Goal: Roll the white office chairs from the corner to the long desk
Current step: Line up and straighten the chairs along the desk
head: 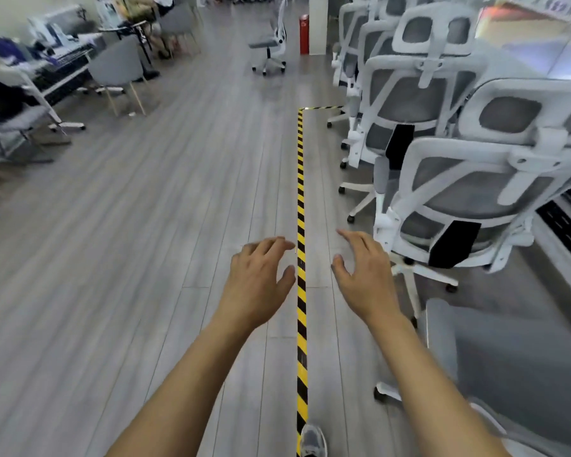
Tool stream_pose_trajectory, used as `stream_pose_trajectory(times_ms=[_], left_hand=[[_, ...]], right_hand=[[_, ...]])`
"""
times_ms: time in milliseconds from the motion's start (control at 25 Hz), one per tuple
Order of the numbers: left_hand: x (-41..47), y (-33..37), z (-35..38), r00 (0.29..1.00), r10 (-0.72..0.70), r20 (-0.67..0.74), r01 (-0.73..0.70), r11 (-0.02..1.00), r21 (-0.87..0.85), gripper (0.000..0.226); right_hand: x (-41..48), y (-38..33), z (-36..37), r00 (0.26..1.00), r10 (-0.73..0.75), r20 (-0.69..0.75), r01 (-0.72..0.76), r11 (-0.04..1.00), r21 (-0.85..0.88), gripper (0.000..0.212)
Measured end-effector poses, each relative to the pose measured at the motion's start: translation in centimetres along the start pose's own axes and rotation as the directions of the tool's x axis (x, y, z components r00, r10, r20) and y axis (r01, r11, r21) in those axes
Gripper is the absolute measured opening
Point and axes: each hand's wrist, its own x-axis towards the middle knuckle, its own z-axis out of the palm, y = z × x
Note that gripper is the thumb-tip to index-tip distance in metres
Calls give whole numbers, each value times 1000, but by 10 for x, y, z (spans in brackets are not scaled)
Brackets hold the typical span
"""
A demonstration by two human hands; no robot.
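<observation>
Several white office chairs with grey mesh backs stand packed in a row along the right side; the nearest full one [468,199] has its back toward me, another [409,103] stands behind it. A lone white office chair [271,44] stands apart in the aisle far ahead. My left hand [259,275] and my right hand [365,272] reach forward over the floor, fingers spread, holding nothing. Neither touches a chair; the right hand is just left of the nearest chair's base.
A yellow-and-black floor tape [300,225] runs straight ahead between my hands and turns right near the chairs. Desks and grey chairs [119,70] crowd the left side. A red cylinder [304,34] stands by a white pillar ahead. A grey seat [495,357] is at lower right.
</observation>
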Motion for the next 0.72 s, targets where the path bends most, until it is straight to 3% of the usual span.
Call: stream_pose_trajectory(times_ms=[360,520,720], left_hand=[[219,-112,-18,998,-29,-64,28,1000,-14,37],[340,-172,-17,998,32,-62,-36,998,-60,36],[487,-242,-32,997,77,-20,-78,995,-61,42]], right_hand=[[214,-2,105,1000,4,-6,-4,998,-58,40],[328,4,164,1000,1,-28,-6,982,-187,39],[464,-9,230,998,55,-39,-63,971,-230,44]])
